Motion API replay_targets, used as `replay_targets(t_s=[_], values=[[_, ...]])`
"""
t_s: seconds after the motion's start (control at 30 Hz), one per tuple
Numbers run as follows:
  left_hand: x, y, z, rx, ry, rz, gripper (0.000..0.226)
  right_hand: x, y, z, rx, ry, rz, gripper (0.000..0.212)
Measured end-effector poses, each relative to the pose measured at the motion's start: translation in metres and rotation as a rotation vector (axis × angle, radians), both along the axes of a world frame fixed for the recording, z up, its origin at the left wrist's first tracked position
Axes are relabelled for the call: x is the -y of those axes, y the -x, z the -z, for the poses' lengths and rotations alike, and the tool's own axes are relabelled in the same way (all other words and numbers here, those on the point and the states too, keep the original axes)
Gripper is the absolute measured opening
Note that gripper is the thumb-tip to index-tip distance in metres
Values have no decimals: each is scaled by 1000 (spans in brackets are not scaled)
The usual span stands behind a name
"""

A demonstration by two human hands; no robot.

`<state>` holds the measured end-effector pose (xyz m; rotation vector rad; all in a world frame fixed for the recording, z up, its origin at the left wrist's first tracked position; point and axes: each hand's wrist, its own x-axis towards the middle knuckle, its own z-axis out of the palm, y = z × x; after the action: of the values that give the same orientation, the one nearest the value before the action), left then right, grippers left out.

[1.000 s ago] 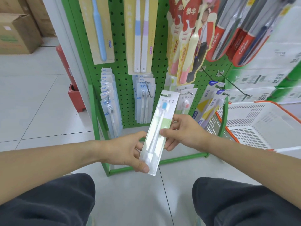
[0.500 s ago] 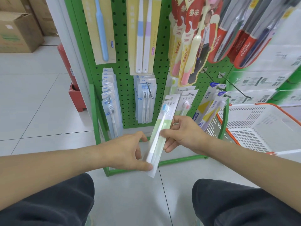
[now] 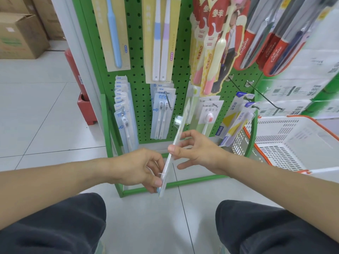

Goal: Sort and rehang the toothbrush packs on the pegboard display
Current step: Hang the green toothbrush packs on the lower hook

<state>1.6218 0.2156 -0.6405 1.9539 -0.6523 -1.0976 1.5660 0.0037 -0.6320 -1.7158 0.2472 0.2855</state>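
Both hands grip one clear plastic toothbrush pack (image 3: 170, 158), turned edge-on in front of the green perforated pegboard (image 3: 139, 70): the left hand (image 3: 141, 169) pinches its lower end, the right hand (image 3: 198, 153) pinches it higher up. To rehang it cleanly, I'd turn the card flat toward the board and thread its top hole onto a matching metal hook (image 3: 271, 101). A white plastic basket with an orange rim (image 3: 293, 142) sits to the right on the pale tiled floor (image 3: 45, 110), with brown cardboard boxes (image 3: 20, 35) behind.
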Motion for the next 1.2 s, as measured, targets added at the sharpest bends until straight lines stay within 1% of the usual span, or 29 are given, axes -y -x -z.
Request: replay_targets(t_s=[0.03,0.07,0.17,0.23,0.3,0.37,0.4,0.47,0.53,0.6,0.7,0.77,0.83,0.87,0.9,1.0,1.07,1.17,1.2], values=[[-2,-1,-1,-31,19,43,25,1,0,0,22,-19,-6,77],[-3,-2,-1,-59,37,83,27,2,-1,-1,58,-30,-13,72],[-3,-5,-5,-89,66,164,37,4,-3,-4,153,4,-45,42],[-2,-6,-9,-117,76,151,41,4,-3,-4,173,23,-47,30],[-1,-7,-12,-168,80,112,46,3,-4,-3,176,20,-34,29],[0,-4,-14,-183,67,93,44,3,-3,-2,176,12,-21,30],[0,-2,-14,-160,54,85,40,2,-3,-1,177,8,-14,30],[2,1,-13,-19,10,91,33,0,-3,1,173,-2,-5,27],[4,3,-11,70,-17,96,35,-2,-3,3,171,7,-4,24],[5,2,-9,68,-12,89,38,-3,-4,2,187,43,17,24],[4,-2,-10,66,-11,97,38,4,-8,-5,231,55,125,24],[3,-4,-9,73,-19,106,39,11,-13,-9,263,85,217,31],[1,-4,-7,77,-47,123,38,18,-18,-11,314,119,307,42],[0,-4,-6,76,-62,139,37,21,-20,-12,342,123,347,44],[0,-3,-4,73,-76,161,35,25,-23,-13,373,127,380,41],[-1,0,-2,62,-107,208,33,32,-27,-16,444,195,386,24],[-1,1,0,42,-110,206,32,34,-27,-15,454,220,360,22],[0,2,2,-74,-66,160,35,30,-24,-12,425,197,325,20],[1,3,2,-107,-47,143,35,27,-22,-11,395,174,304,24]])
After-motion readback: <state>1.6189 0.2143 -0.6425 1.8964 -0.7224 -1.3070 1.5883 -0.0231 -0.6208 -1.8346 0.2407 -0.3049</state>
